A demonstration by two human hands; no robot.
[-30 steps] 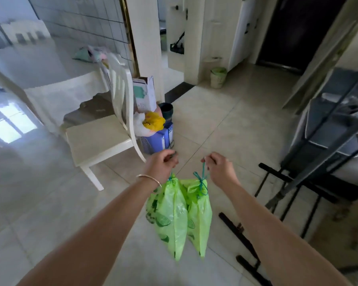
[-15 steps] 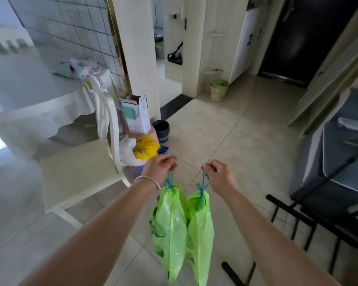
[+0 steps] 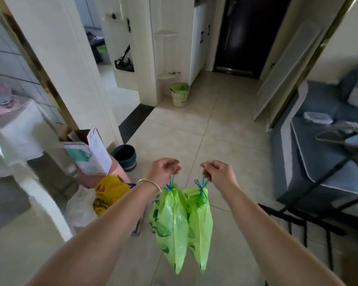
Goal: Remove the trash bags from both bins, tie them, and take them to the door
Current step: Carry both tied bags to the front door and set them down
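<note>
Two tied green bags (image 3: 180,226), touching, are gripped by drawstrings in left hand (image 3: 162,172) & right hand (image 3: 219,173) at frame centre; contents hidden.

bright soft daylight, motion blur at left edge, wide-angle bending, faint shadows

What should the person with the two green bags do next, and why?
Probably keep walking straight ahead toward the dark door. The left hand holds one green bag and the right hand holds the other green bag, each by its blue drawstring. Both look tied shut, and the tiled floor ahead looks open.
</note>
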